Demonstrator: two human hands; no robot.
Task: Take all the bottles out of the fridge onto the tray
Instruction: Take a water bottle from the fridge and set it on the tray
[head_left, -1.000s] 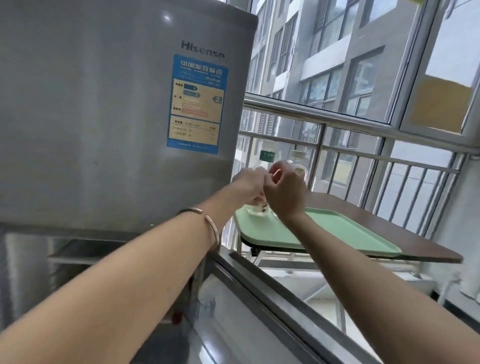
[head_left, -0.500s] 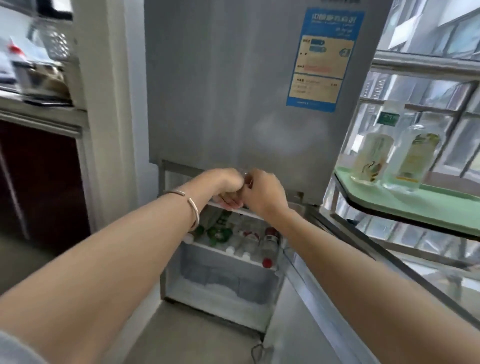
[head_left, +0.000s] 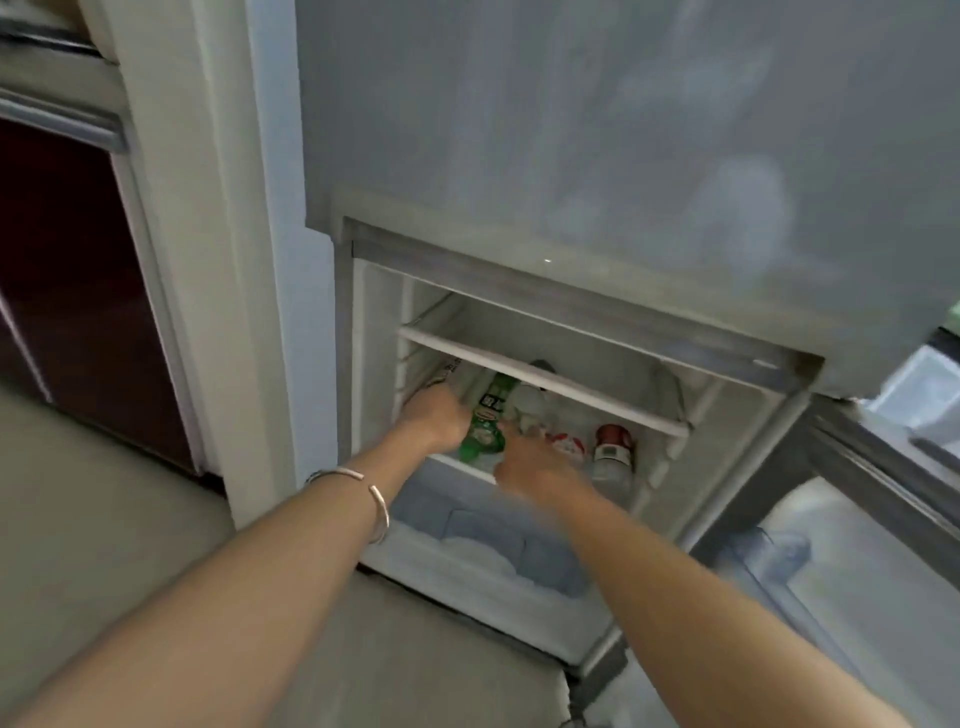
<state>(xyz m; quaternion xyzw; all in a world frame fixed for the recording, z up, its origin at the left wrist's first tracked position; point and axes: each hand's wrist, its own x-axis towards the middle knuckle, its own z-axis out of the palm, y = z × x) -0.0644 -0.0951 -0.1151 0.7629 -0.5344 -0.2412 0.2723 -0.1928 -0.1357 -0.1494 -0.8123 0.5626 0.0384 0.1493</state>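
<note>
Hands: two, the left hand (head_left: 435, 422) and the right hand (head_left: 530, 464), both reaching into the fridge (head_left: 571, 130).
Bangles: one bangle (head_left: 363, 493), on the left wrist.
Green bottles: one green bottle (head_left: 485, 428), lying between the two hands.
Red-capped bottles: at least two, one red-capped bottle (head_left: 613, 449) just right of the right hand and another (head_left: 566, 446) at its fingertips; blur hides any more.
Pale bottles: one pale bottle (head_left: 527, 402) beyond the right hand; one more bottle (head_left: 448, 375) under the left hand, only partly seen.
Shelves: two, an upper shelf (head_left: 545, 382) above both hands and the one the bottles lie on.
Drawers: one drawer (head_left: 483, 535), below the hands.
</note>
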